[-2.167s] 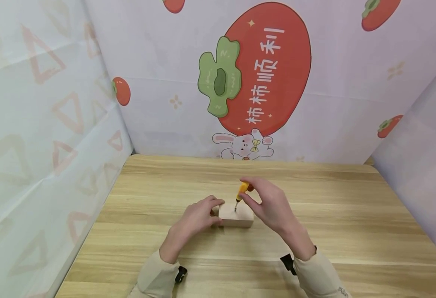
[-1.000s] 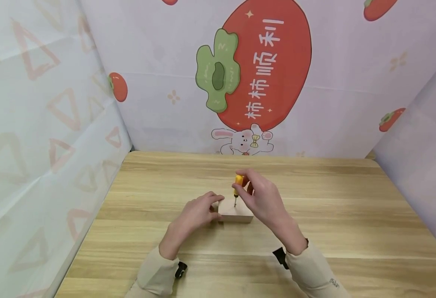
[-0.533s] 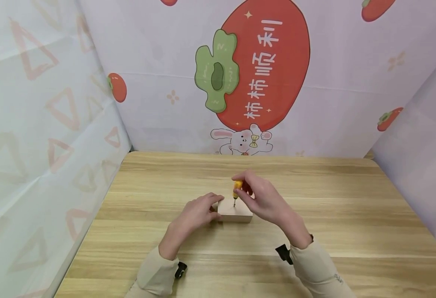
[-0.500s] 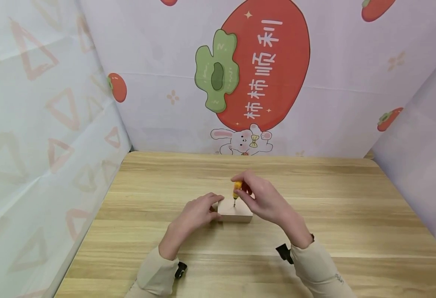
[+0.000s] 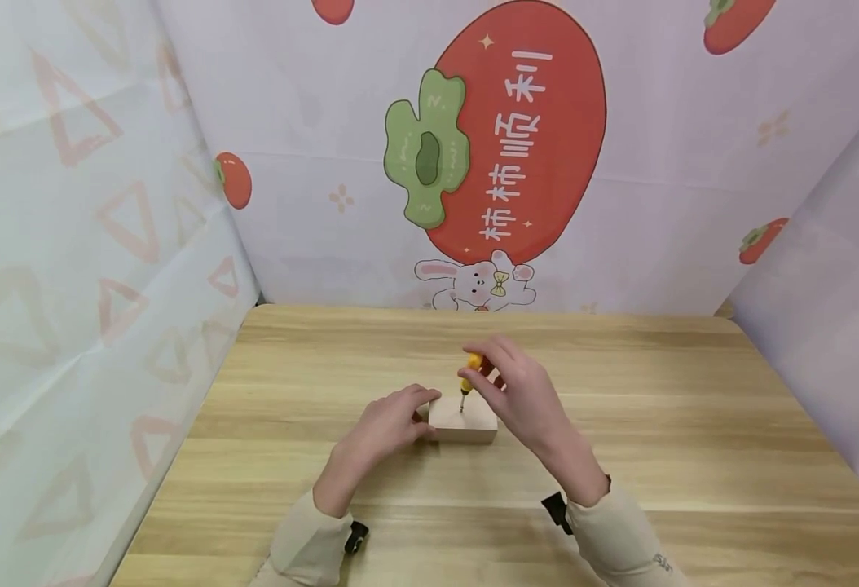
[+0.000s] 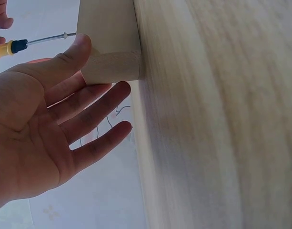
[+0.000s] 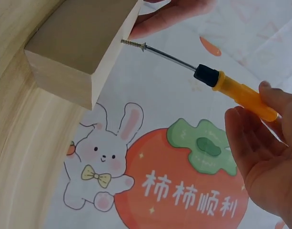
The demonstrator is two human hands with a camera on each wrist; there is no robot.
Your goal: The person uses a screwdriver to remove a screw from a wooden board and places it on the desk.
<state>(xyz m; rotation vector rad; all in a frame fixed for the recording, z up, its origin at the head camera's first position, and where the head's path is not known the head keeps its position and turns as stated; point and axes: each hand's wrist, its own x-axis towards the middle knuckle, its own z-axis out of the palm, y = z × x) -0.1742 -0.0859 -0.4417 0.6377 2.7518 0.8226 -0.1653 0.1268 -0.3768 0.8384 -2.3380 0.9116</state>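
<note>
A pale wooden block (image 5: 463,425) lies flat on the table, and a screw (image 7: 132,45) stands partly sunk in its top face. My left hand (image 5: 385,424) grips the block's left end between thumb and fingers; in the left wrist view the other fingers (image 6: 100,143) spread loosely beside it. With thumb and fingertips my right hand (image 5: 521,395) holds the yellow handle of a screwdriver (image 7: 241,95). The tool's shaft meets the screw head, and the handle leans slightly to the right in the head view. Much of the screw's thread shows above the wood.
The wood-grain table (image 5: 312,350) extends around the block on all sides. Behind it hangs a backdrop (image 5: 312,228) printed with a red persimmon and a rabbit. Patterned sheets (image 5: 48,285) stand at left and right. Black wrist straps (image 5: 356,538) show below the sleeves.
The right hand's fingers have shifted around the handle and the wrist has turned; the screwdriver's tilt varies slightly. The left hand and block hold their place, while the head view moves a little.
</note>
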